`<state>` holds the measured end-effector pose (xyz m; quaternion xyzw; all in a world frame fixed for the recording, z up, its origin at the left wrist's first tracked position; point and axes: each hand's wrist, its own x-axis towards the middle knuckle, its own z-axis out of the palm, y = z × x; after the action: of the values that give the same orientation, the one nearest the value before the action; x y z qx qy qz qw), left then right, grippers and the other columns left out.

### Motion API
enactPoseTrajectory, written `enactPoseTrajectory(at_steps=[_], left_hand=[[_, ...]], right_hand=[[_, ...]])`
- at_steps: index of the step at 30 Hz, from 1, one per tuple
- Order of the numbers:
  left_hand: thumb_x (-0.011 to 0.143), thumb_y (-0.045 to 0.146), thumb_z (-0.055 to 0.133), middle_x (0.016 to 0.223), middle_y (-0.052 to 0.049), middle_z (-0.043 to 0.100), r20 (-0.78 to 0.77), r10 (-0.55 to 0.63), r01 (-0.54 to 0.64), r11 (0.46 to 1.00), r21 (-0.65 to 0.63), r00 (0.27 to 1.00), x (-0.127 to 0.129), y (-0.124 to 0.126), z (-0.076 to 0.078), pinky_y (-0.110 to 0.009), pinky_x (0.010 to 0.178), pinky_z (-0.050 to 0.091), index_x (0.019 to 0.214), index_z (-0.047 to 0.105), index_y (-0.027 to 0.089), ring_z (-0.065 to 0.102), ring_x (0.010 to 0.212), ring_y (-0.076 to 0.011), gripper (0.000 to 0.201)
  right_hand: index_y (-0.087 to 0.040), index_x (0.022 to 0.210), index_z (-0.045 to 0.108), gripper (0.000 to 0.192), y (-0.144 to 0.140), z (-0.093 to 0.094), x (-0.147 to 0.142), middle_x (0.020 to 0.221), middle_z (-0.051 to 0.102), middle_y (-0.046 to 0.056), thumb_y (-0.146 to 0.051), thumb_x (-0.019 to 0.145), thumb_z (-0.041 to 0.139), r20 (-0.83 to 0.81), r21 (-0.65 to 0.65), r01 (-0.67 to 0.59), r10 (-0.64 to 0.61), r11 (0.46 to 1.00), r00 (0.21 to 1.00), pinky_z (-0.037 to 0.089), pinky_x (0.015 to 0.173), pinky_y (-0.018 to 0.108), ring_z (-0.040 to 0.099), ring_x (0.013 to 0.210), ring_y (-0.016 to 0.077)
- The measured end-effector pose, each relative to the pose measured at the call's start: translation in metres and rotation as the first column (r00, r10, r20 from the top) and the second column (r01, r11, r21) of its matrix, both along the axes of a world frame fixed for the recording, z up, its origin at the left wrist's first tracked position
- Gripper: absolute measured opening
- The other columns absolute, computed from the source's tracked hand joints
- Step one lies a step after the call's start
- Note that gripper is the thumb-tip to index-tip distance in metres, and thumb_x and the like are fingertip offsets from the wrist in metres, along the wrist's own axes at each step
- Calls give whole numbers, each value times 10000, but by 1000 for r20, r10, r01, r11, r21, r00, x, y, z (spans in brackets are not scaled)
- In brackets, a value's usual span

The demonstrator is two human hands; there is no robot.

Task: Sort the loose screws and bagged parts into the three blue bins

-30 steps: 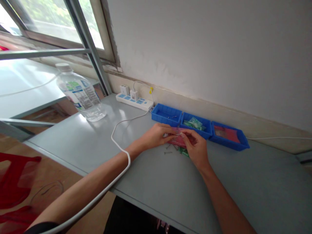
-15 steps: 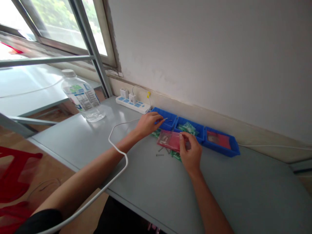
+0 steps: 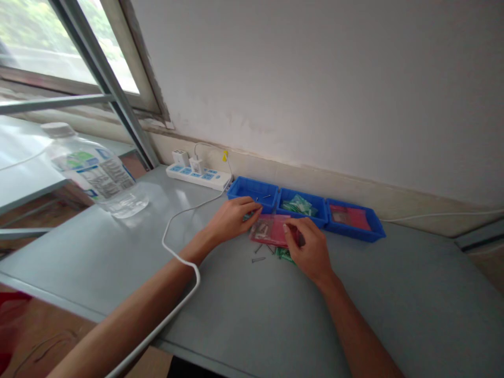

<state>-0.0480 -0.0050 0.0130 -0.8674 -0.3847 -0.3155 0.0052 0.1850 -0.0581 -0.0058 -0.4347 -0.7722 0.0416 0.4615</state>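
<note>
A flat pink translucent plastic bag [image 3: 271, 230] lies on the grey tabletop [image 3: 394, 304], just in front of the near wall of a row of three blue plastic bins. Its long axis runs left to right, roughly parallel to the bins. The bag lies between the two hands. Its right end is pinned under the right hand [image 3: 309, 249], whose thumb and forefinger are pressed together on the bag's near right part. The left hand [image 3: 232, 219] rests at the bag's left end, fingers curled and lightly closed, fingertips touching or just beside the bag's edge; whether anything is pinched there cannot be told. The right hand is the nearer to the bag's middle.

Small dark metal screws [image 3: 259, 259] lie loose on the tabletop just near of the bag, with small green packets [image 3: 284, 255] beside them. The left blue bin [image 3: 240, 189] holds a few screws, the middle blue bin [image 3: 318, 202] green packets, the right blue bin [image 3: 372, 228] pink bags.

Further left stand a white power strip [image 3: 199, 176] and a large clear water bottle [image 3: 94, 170]; a white cable [image 3: 177, 252] crosses the tabletop. A pale wall and a window frame lie behind.
</note>
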Motion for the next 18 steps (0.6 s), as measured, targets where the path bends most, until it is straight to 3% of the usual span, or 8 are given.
enactPoseTrajectory(at_steps=[6, 12, 18], left_hand=[[969, 228, 551, 793, -41, 707, -179, -97, 73, 988, -138, 979, -5, 1, -1, -247, 628, 418, 870, 738, 185, 644, 695, -150, 217], [943, 205, 571, 837, -52, 731, -155, -93, 66, 984, -168, 983, -9, -2, 7, -260, 638, 410, 911, 745, 189, 656, 726, -166, 178], [954, 204, 549, 800, -54, 715, -143, -61, 37, 986, -163, 988, -7, -7, 13, -262, 636, 409, 880, 748, 190, 652, 714, -167, 213]], right_hand=[[-209, 890, 686, 100, -11, 5, -9, 871, 705, 69, -187, 921, 594, 223, -82, -156, 171, 984, 960, 521, 872, 411, 632, 870, 237], [-210, 933, 706, 49, -22, 9, -21, 923, 702, 67, -248, 911, 684, 376, -228, -292, 361, 929, 853, 522, 882, 433, 587, 955, 258], [-198, 905, 710, 132, -16, -3, -28, 903, 707, 87, -202, 979, 600, 471, -157, -264, 307, 952, 827, 509, 823, 447, 570, 901, 271]])
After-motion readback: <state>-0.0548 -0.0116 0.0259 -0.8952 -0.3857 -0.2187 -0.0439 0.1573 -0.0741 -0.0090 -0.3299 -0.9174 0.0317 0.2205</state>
